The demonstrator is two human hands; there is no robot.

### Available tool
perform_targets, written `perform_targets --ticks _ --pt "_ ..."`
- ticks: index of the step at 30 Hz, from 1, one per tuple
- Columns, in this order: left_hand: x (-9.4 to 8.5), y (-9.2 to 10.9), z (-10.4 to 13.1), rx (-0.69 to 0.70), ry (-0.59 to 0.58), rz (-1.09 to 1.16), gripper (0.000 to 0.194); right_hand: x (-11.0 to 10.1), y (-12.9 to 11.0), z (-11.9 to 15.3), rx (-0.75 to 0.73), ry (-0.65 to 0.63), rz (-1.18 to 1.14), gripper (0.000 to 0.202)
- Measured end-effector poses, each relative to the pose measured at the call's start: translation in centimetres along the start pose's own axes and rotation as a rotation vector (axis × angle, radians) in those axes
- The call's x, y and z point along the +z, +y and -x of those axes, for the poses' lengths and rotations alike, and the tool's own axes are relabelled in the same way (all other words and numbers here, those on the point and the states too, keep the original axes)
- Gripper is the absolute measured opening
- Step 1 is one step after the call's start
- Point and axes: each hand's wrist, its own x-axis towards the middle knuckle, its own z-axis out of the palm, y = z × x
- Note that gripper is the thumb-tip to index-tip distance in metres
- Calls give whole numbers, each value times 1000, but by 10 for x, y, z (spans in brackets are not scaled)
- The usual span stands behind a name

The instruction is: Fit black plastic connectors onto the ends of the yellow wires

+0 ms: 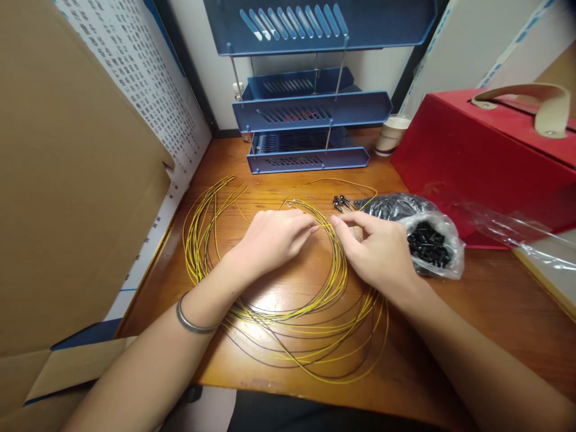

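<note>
Our left forearm (157, 354), ringed by a bangle (192, 326), hides part of the yellow and black wires (341, 264) looped on the table (477, 312). Our left hand (279, 237) is pinched closed on a yellow strand (324, 226), our right hand (382, 249) likewise, just beside. Beyond sit a bag (407, 207) of black parts (427, 243), red box (472, 168), cup (390, 138) and trays (346, 158).

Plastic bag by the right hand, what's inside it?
Small black pieces show in the open plastic bag. What lies underneath them is covered, and the right hand hides part of the bag.
</note>
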Motion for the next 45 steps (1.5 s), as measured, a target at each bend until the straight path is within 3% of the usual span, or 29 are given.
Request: perform_targets --ticks 10,18,25,29,32,37,45 --pt "1 0 1 -6 39 32 26 6 -4 8 -191 -119 -130 25" --pt "0 3 0 1 37 16 31 2 1 3 -68 12 -25 25" --pt "2 1 1 40 68 22 24 6 -4 8 -168 -99 -74 28" --pt "2 2 1 34 87 28 25 4 -1 4 -64 18 5 29" --pt "4 1 0 53 105 30 23 4 2 2 -65 77 -20 29" --pt "7 0 1 86 155 29 21 7 1 5 -210 4 -75 26" --pt "7 0 1 82 174 47 23 6 3 1 -139 86 -49 26"
